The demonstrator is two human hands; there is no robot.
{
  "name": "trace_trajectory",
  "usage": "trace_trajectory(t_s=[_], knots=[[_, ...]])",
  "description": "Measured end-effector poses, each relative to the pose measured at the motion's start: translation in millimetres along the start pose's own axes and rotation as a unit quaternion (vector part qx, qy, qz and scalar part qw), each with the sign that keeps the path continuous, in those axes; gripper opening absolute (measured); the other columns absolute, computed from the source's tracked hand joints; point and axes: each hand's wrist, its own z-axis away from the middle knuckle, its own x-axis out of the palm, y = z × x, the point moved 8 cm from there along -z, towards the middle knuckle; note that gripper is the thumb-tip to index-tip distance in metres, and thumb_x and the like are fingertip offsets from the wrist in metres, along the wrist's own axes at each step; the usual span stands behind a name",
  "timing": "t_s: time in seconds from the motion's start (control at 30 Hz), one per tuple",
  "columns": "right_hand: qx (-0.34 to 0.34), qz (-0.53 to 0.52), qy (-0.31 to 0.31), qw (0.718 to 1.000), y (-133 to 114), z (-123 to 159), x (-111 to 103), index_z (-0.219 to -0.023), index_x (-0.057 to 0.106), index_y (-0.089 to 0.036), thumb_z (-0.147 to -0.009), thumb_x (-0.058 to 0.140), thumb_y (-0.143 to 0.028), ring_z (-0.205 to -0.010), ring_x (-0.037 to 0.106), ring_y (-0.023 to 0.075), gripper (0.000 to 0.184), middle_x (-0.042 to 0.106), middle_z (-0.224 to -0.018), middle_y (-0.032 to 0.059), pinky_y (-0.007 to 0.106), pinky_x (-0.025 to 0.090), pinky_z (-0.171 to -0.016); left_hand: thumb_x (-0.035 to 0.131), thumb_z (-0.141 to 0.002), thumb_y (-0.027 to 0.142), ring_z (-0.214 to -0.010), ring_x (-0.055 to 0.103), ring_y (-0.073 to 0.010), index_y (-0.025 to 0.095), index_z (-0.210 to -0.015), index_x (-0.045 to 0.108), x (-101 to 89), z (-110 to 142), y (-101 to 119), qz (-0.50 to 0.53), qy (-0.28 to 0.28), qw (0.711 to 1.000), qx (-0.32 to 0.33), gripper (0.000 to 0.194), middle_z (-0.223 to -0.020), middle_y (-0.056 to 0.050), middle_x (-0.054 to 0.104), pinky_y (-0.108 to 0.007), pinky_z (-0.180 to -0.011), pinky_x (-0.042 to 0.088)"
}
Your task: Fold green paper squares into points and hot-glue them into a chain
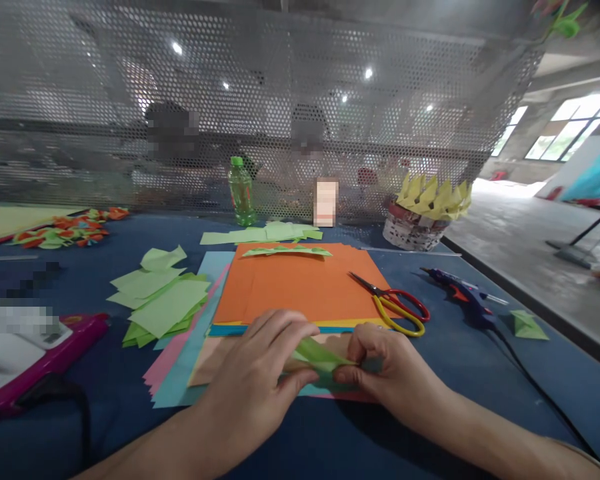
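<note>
Between my two hands is a piece of green paper [323, 353], bent into a curve above the stack of coloured sheets. My left hand [273, 367] has its fingers curled over the paper's left end, the thumb below. My right hand [375, 360] pinches the right end between thumb and forefinger. Orange paper [300, 287] tops the stack, with a folded green strip [287, 252] along its far edge. Scissors [395, 303] with one red and one yellow handle lie on its right side.
Green paper squares [165, 297] lie left, light green strips [265, 233] behind. A hot glue gun [463, 293] with its cable and a folded green piece [529, 325] rest right. A green bottle [241, 193] and yellow-rimmed basket [420, 217] stand near the perforated metal screen [260, 80].
</note>
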Motion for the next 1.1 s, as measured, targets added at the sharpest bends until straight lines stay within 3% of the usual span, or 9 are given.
trace_trajectory(t_s=[0.07,0.17,0.33,0.37,0.43,0.5,0.67,0.87,1.1], knots=[[0.012,0.001,-0.006,1.0,4,0,2,-0.061,0.054,-0.019,-0.075,0.078,-0.015,-0.062,0.054,0.012,0.028,0.059,-0.063,-0.0056,0.024,0.037,-0.06,0.064,-0.092,0.011,-0.113,0.052,-0.0233,0.027,-0.126,0.053,-4.4,1,8,-0.031,0.018,0.999,0.028,0.039,-0.125,-0.004,0.056,-0.036,-0.094,0.038],[0.016,0.008,-0.012,1.0,8,1,5,-0.062,0.054,-0.019,-0.076,0.079,-0.019,-0.062,0.052,0.0118,0.029,0.059,-0.063,-0.0056,0.025,0.036,-0.059,0.058,-0.096,0.012,-0.103,0.054,-0.0222,0.024,-0.119,0.057,-7.9,2,19,-0.052,0.035,0.995,0.079,0.027,-0.115,-0.004,0.06,-0.036,-0.089,0.037],[0.005,0.016,-0.014,1.0,4,3,5,-0.071,0.059,-0.021,-0.076,0.082,-0.029,-0.07,0.059,0.0152,0.024,0.064,-0.072,-0.0033,0.027,0.043,-0.065,0.048,-0.097,0.005,-0.082,0.053,-0.0199,0.02,-0.092,0.06,6.6,2,16,-0.022,-0.03,0.995,0.091,0.019,-0.085,0.0,0.062,-0.038,-0.08,0.034],[-0.017,0.027,-0.006,0.999,-1,4,2,-0.083,0.063,-0.022,-0.071,0.086,-0.033,-0.079,0.062,0.0182,0.028,0.067,-0.083,-0.0011,0.03,0.046,-0.071,0.047,-0.097,0.005,-0.081,0.052,-0.0197,0.019,-0.089,0.059,9.0,2,14,-0.016,-0.037,0.995,0.086,0.021,-0.083,0.0,0.061,-0.038,-0.08,0.034],[-0.095,0.061,0.011,0.994,-17,9,-4,-0.112,0.061,-0.024,-0.062,0.092,-0.038,-0.102,0.06,0.0252,0.06,0.067,-0.11,0.0052,0.036,0.047,-0.085,0.046,-0.097,0.004,-0.082,0.053,-0.0199,0.019,-0.087,0.058,12.2,2,11,-0.002,-0.043,0.996,0.078,0.021,-0.083,0.0,0.061,-0.039,-0.081,0.035],[-0.184,0.095,0.0,0.978,-35,17,-4,-0.126,0.054,-0.027,-0.065,0.091,-0.034,-0.114,0.056,0.0268,0.072,0.061,-0.125,0.0073,0.039,0.045,-0.092,0.045,-0.096,0.003,-0.084,0.054,-0.0202,0.019,-0.089,0.057,14.7,3,8,0.017,-0.049,0.996,0.071,0.021,-0.086,-0.001,0.061,-0.038,-0.082,0.037],[-0.289,0.142,-0.055,0.945,-52,26,7,-0.096,0.063,-0.024,-0.087,0.071,-0.022,-0.098,0.059,0.0187,0.012,0.069,-0.103,-0.0007,0.035,0.041,-0.089,0.042,-0.095,0.002,-0.097,0.058,-0.0211,0.021,-0.093,0.055,21.9,5,6,0.034,-0.084,0.994,0.059,0.023,-0.096,-0.002,0.063,-0.04,-0.091,0.04],[-0.226,0.183,-0.09,0.953,-36,16,14,-0.097,0.065,-0.022,-0.08,0.075,-0.047,-0.093,0.057,0.0239,0.032,0.069,-0.094,0.0035,0.041,0.041,-0.088,0.045,-0.094,0.003,-0.097,0.062,-0.0196,0.022,-0.091,0.054,18.8,5,5,0.033,-0.065,0.996,0.058,0.021,-0.102,0.0,0.069,-0.039,-0.092,0.045],[-0.155,0.147,-0.085,0.973,-26,10,10,-0.091,0.066,-0.024,-0.088,0.067,-0.022,-0.094,0.056,0.0218,0.004,0.068,-0.092,0.0008,0.038,0.039,-0.084,0.047,-0.095,0.008,-0.101,0.065,-0.0208,0.023,-0.096,0.06,17.2,8,4,0.012,-0.086,0.995,0.051,0.021,-0.112,0.0,0.071,-0.04,-0.092,0.049]])
